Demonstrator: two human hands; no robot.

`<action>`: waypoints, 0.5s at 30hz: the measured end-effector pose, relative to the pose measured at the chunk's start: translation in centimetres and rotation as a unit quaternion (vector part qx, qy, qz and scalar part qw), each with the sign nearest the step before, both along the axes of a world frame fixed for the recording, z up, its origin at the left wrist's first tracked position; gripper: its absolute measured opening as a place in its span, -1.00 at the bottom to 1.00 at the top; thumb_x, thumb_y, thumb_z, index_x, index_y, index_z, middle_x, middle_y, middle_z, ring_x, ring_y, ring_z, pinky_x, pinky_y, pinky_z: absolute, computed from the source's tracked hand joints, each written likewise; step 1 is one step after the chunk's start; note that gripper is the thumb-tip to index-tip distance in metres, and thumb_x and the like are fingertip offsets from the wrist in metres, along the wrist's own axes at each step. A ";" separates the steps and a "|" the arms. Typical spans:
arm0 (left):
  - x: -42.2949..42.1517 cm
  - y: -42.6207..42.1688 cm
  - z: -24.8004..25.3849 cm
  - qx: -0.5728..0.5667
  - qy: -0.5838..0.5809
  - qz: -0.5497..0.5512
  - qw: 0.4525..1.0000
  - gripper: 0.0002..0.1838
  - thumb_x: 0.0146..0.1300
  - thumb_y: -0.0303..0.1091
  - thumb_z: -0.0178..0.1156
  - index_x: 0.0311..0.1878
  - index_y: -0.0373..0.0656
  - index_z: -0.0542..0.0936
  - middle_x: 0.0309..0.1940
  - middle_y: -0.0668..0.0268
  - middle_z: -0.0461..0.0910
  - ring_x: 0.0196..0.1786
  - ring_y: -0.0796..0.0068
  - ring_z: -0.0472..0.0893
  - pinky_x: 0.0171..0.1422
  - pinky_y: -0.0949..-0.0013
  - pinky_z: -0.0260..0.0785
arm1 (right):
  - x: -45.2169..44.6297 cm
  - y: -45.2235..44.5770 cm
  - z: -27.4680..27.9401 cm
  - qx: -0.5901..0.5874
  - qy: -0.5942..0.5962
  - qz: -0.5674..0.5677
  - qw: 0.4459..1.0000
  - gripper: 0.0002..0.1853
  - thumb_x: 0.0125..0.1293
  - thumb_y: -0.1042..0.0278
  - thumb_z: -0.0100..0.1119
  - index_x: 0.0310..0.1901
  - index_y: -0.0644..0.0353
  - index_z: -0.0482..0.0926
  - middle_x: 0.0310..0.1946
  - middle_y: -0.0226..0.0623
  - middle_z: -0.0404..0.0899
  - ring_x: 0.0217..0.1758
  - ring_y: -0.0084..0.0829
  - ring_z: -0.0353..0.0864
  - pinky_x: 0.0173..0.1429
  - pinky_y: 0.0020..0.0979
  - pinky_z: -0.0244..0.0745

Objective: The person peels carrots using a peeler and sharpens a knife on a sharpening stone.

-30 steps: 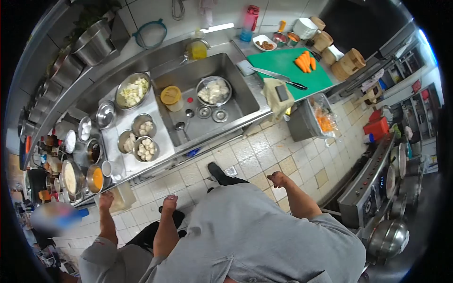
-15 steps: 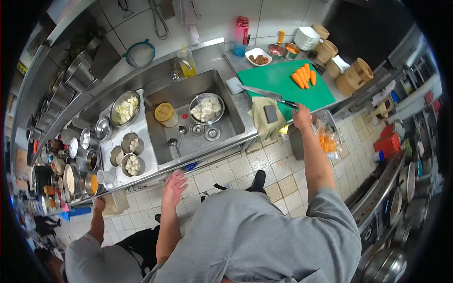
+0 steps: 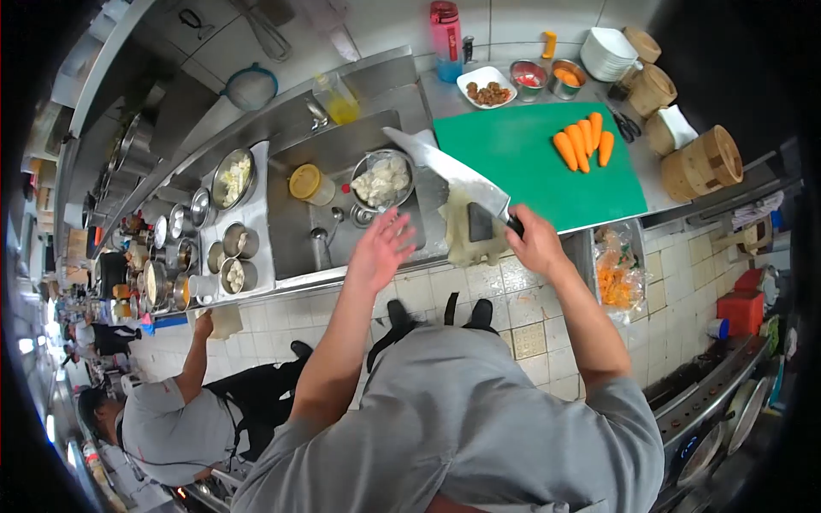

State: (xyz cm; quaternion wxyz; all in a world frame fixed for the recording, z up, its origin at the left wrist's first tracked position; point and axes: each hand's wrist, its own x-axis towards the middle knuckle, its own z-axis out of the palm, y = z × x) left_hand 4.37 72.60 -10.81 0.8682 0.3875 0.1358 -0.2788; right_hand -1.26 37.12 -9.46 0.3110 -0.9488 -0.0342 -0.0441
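My right hand (image 3: 537, 244) is closed around the black handle of a large kitchen knife (image 3: 457, 169). The blade points up and left, raised over the sink's right edge and the near left corner of the green cutting board (image 3: 513, 154). Below the knife, a dark grey block like a whetstone (image 3: 481, 224) lies on a damp beige cloth (image 3: 459, 244). My left hand (image 3: 382, 250) is open, fingers spread, above the sink's front rim, holding nothing. Near its fingertips in the sink sits a metal bowl of white pieces (image 3: 382, 181). Several peeled carrots (image 3: 581, 144) lie on the board.
The sink (image 3: 286, 192) also holds a yellow-lidded tub (image 3: 311, 184) and ladles. Behind the board stand a dish of brown food (image 3: 487, 88), metal cups and a bottle (image 3: 445, 43). A bin with peelings (image 3: 617, 274) is below right. A co-worker (image 3: 180, 410) stands at left.
My right hand has lifted the knife off the board and brought it left and nearer to me. My left hand has risen and moved right over the sink's front. The view has shifted.
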 end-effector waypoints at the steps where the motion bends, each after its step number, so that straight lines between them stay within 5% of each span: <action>1: 1.3 -1.6 1.9 0.008 -0.017 0.006 1.000 -0.46 0.67 0.08 -0.02 0.53 0.01 0.41 0.47 0.25 0.50 0.42 0.20 0.52 0.50 -0.02 0.36 | -1.1 1.3 2.2 0.042 0.000 0.012 0.999 -0.65 0.37 0.22 0.37 0.07 0.19 0.57 -0.07 0.02 0.71 -0.06 0.14 0.72 0.02 0.04 0.62; 5: 3.4 -4.7 7.3 -0.035 -0.084 -0.024 0.996 -0.47 0.71 0.06 -0.11 0.55 0.02 0.39 0.57 0.26 0.39 0.55 0.21 0.39 0.61 -0.06 0.20 | -4.7 4.1 5.1 0.123 -0.064 0.016 0.990 -0.56 0.42 0.02 0.40 0.05 0.26 0.65 -0.13 0.01 0.74 -0.06 0.11 0.73 0.01 -0.04 0.63; 7: 3.6 -5.0 8.3 -0.158 -0.118 -0.074 0.978 -0.48 0.73 0.05 -0.22 0.53 0.05 0.42 0.70 0.24 0.17 0.67 0.14 0.23 0.68 -0.11 0.08 | -5.7 4.3 6.0 0.125 -0.055 0.011 0.991 -0.56 0.42 0.03 0.41 0.06 0.27 0.65 -0.12 0.01 0.74 -0.06 0.10 0.74 0.00 -0.06 0.63; 15: 3.2 -6.0 7.0 -0.222 -0.106 -0.159 0.956 -0.53 0.70 0.00 -0.11 0.47 0.03 0.50 0.69 0.26 0.19 0.66 0.14 0.26 0.67 -0.12 0.10 | -8.4 4.8 5.7 0.131 -0.034 -0.052 0.989 -0.59 0.40 0.07 0.43 0.06 0.23 0.66 -0.13 -0.04 0.74 -0.07 0.06 0.74 -0.05 -0.10 0.63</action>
